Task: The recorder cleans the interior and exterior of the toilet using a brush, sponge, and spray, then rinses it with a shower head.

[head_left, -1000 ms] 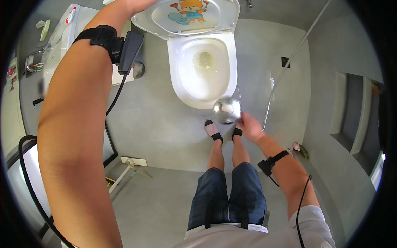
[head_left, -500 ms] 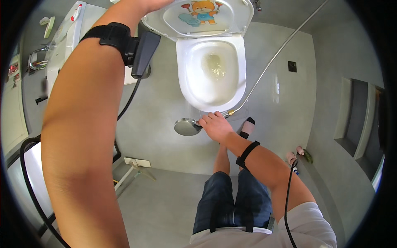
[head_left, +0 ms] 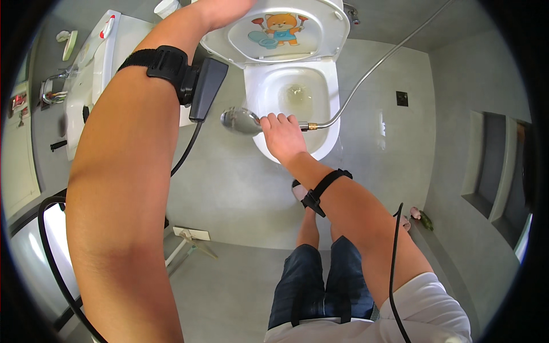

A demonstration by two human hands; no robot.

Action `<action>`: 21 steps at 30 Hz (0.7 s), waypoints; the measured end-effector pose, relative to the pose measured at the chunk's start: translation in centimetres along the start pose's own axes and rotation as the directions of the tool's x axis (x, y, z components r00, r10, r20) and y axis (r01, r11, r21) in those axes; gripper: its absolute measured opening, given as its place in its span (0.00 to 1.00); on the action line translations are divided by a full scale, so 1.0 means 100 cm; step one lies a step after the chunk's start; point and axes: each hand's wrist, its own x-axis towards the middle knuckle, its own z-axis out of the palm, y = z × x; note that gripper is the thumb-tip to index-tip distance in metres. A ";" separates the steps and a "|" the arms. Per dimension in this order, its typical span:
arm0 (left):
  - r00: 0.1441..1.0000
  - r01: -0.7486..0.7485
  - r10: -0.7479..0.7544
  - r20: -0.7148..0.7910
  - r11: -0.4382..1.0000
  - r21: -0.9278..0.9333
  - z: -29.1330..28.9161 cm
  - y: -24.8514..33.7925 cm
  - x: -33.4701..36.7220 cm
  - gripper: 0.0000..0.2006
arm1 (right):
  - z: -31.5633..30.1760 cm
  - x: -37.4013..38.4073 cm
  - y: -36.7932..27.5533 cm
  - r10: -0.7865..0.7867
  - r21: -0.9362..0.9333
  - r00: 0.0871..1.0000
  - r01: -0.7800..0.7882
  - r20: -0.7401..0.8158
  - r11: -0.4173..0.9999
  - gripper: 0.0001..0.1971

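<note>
My right hand (head_left: 283,137) is wrapped round the handle of a chrome shower head (head_left: 240,120), held over the front left of a white toilet bowl (head_left: 264,140). The shower head's face points left, and a metal hose (head_left: 372,77) runs from the handle up to the top right. Behind the bowl, the raised toilet lid (head_left: 240,46) bears a cartoon bear sticker. My left hand (head_left: 226,10) reaches to the left upper edge of the lid; its fingers are cut off by the frame's top, so its grip is hidden. Water (head_left: 297,94) lies in the bowl.
A white washbasin (head_left: 86,100) with a tap (head_left: 54,86) stands on the left. A floor squeegee (head_left: 191,233) rests at the lower left. The wall at right has recessed shelves (head_left: 492,163). Slippers (head_left: 416,213) lie near that wall. Black cables hang from both my arms.
My right hand has lifted the shower head up and leftward, from in front of the bowl to over its front left. My foot has shifted left. The left arm has moved slightly right.
</note>
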 end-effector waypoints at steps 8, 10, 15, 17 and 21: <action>0.989 0.144 -0.140 0.053 0.987 -0.077 -0.004 -0.010 0.001 0.29 | 0.000 0.001 0.032 0.216 -0.081 0.971 -0.225 -0.107 0.971 0.08; 0.979 0.199 -0.193 0.059 0.973 -0.116 -0.002 0.007 0.005 0.29 | 0.004 -0.006 0.061 0.253 -0.107 0.958 -0.268 -0.137 0.957 0.07; 0.977 0.213 -0.210 0.032 0.965 -0.151 -0.005 0.008 0.002 0.30 | -0.007 -0.010 0.096 0.352 -0.131 0.931 -0.362 -0.091 0.923 0.08; 0.966 0.257 -0.253 0.045 0.960 -0.116 -0.007 0.009 0.001 0.30 | -0.008 -0.013 0.100 0.348 -0.113 0.935 -0.353 -0.068 0.929 0.08; 0.967 0.253 -0.248 0.049 0.960 -0.124 -0.007 0.005 0.000 0.30 | -0.007 -0.009 0.092 0.147 -0.090 0.989 -0.148 -0.028 0.985 0.08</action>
